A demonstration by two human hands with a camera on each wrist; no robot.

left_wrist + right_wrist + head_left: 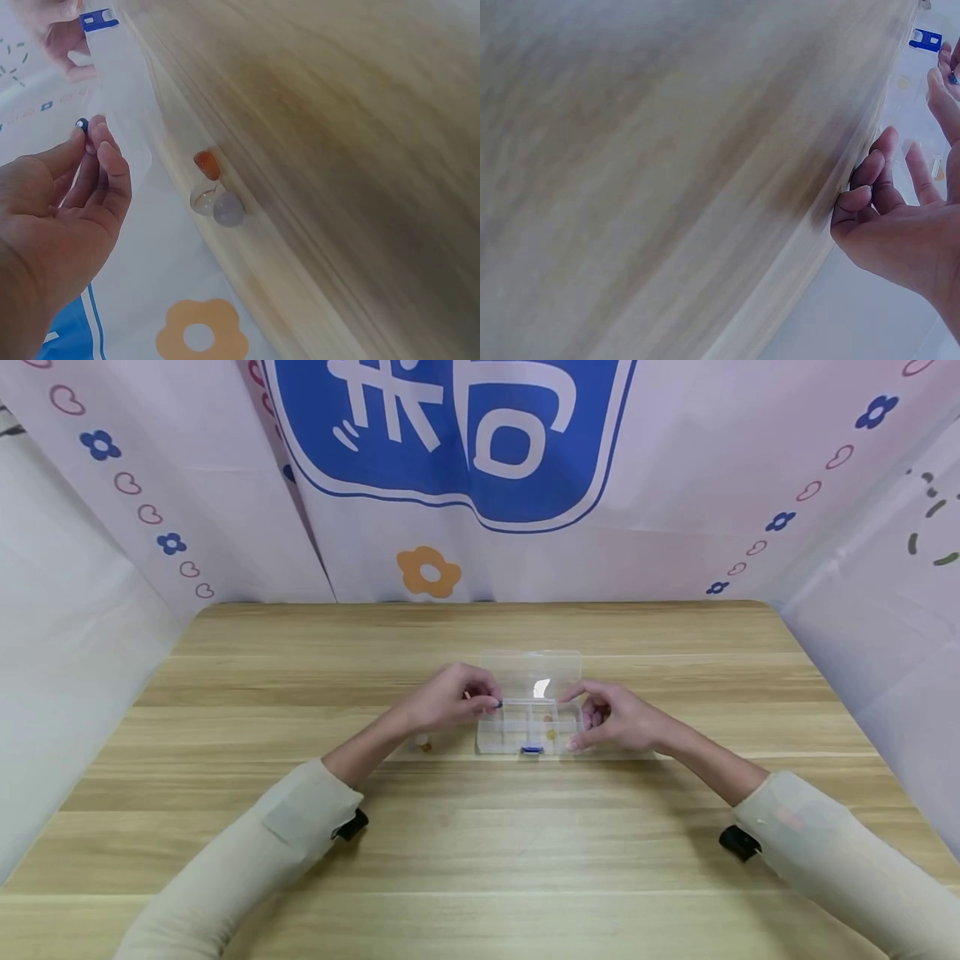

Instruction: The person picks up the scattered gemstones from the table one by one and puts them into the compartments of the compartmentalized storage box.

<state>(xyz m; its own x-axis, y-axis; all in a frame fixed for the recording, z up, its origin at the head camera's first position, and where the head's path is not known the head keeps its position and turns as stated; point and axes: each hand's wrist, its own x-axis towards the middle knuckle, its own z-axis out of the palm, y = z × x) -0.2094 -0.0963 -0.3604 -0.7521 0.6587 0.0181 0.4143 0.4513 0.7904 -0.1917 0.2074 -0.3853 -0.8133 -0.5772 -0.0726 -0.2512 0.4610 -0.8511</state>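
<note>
Between thumb and fingertips, my left hand [453, 697] pinches a small dark blue bead [82, 125] with a pale spot. It is over the left end of a clear plastic compartment box [491, 743], whose lid [510, 672] is raised at the back. My right hand [622, 718] holds the box's right end, thumb at the front corner and index finger at the rear, other fingers curled beside it. Inside the box lie a small reddish piece [548, 718] and a yellowish piece [551, 734]. A blue latch [532, 750] marks the box's front edge.
Left of the box, on the wooden table [480, 843], lie an orange-red stone [207, 166], a clear one [201, 199] and a pale greyish one [229, 210], close together. A white printed curtain [637, 552] hangs behind the table's far edge.
</note>
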